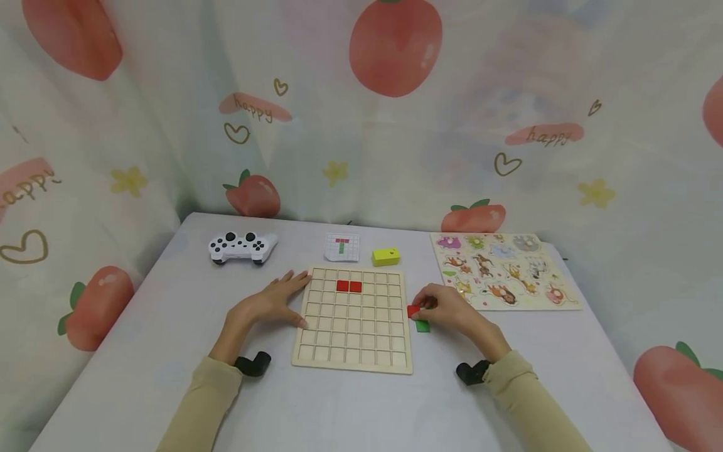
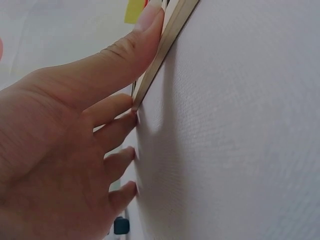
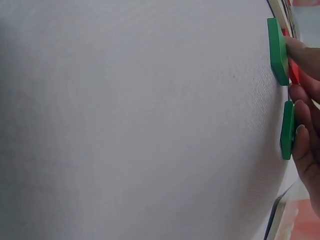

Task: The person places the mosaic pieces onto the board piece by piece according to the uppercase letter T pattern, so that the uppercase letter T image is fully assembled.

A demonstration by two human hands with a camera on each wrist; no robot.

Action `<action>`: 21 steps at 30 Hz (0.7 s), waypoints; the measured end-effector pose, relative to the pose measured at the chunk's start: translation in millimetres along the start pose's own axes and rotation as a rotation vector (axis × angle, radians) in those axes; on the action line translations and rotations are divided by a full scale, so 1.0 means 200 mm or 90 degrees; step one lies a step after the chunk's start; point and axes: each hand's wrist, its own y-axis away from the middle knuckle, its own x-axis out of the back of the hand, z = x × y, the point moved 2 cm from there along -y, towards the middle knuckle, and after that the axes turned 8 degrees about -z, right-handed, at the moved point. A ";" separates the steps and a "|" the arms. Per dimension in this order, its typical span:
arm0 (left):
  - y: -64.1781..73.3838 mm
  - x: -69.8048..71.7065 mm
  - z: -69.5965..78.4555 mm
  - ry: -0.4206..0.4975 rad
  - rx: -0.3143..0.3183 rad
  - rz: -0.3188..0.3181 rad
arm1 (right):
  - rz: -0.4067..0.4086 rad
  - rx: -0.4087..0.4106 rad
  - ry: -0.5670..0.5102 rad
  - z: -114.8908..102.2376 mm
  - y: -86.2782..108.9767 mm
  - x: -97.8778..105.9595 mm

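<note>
A pale wooden grid board (image 1: 353, 368) lies in front of me, with two red square tiles (image 1: 349, 286) side by side in an upper row. My left hand (image 1: 270, 302) is spread along the board's left edge, thumb and fingertips touching its rim. Just off the right edge, my right hand (image 1: 446, 307) pinches a red tile (image 1: 413, 311) between thumb and fingers. A green tile (image 1: 423, 326) lies below that thumb. In the right wrist view a second green tile (image 3: 287, 131) shows against the curled lower fingers; the hand hides it from the head view.
Beyond the board lie a white card (image 1: 341, 248) with a red and green T pattern and a yellow block (image 1: 386, 257). A white game controller (image 1: 241, 247) sits at the back left. An animal puzzle board (image 1: 508, 302) is behind the right hand.
</note>
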 end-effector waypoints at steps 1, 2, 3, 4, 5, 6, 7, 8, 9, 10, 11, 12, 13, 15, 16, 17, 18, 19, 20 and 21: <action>0.00 0.00 0.00 0.001 -0.001 0.001 | -0.001 -0.002 -0.001 0.00 0.00 0.00; 0.00 0.00 -0.01 0.004 -0.001 0.002 | -0.003 -0.003 -0.001 -0.01 0.00 0.00; 0.00 0.00 -0.01 0.005 -0.002 0.003 | -0.003 -0.007 -0.005 -0.01 0.00 0.00; 0.00 0.00 -0.01 0.006 -0.001 0.003 | -0.003 -0.008 -0.006 -0.01 0.00 0.00; 0.00 0.00 -0.01 0.006 0.001 0.001 | -0.004 -0.005 -0.006 -0.01 0.00 -0.01; 0.00 0.00 -0.02 0.004 0.001 0.001 | -0.005 -0.001 -0.008 -0.01 0.00 -0.01; 0.00 0.00 -0.02 0.003 0.002 0.000 | -0.005 0.006 -0.006 -0.01 0.00 -0.01; 0.00 0.00 -0.02 0.003 0.002 -0.001 | -0.005 0.009 -0.009 -0.01 0.00 -0.01; 0.00 0.00 -0.01 0.003 0.002 -0.001 | -0.004 0.010 -0.012 -0.01 0.00 -0.01; 0.00 0.00 -0.01 0.003 0.002 -0.002 | -0.005 0.014 -0.013 -0.01 0.00 -0.01; 0.00 0.00 -0.01 0.004 -0.001 -0.002 | -0.006 0.015 -0.016 -0.01 0.00 -0.01; 0.00 0.00 -0.01 0.005 -0.004 -0.002 | -0.005 0.015 -0.019 -0.01 0.01 -0.01; 0.00 0.00 -0.01 0.006 -0.004 -0.002 | -0.004 0.018 -0.021 -0.01 0.01 -0.01; 0.00 0.00 -0.01 0.005 -0.007 0.000 | 0.001 0.019 -0.029 -0.01 0.01 0.00; 0.00 0.00 -0.01 0.004 -0.007 0.000 | 0.004 0.021 -0.031 -0.01 0.01 0.01; 0.00 0.01 -0.01 0.004 -0.006 0.001 | 0.006 0.021 -0.036 -0.01 0.01 0.01; 0.00 0.01 -0.01 0.006 -0.005 0.002 | 0.009 0.026 -0.044 -0.01 0.01 0.02; 0.00 0.01 -0.01 0.007 -0.005 0.003 | 0.011 0.029 -0.054 -0.01 0.01 0.03; 0.01 0.01 -0.01 0.008 -0.004 0.003 | 0.014 0.028 -0.062 -0.01 0.01 0.03; 0.01 0.01 -0.01 0.011 -0.003 0.004 | 0.016 0.026 -0.075 -0.02 0.00 0.03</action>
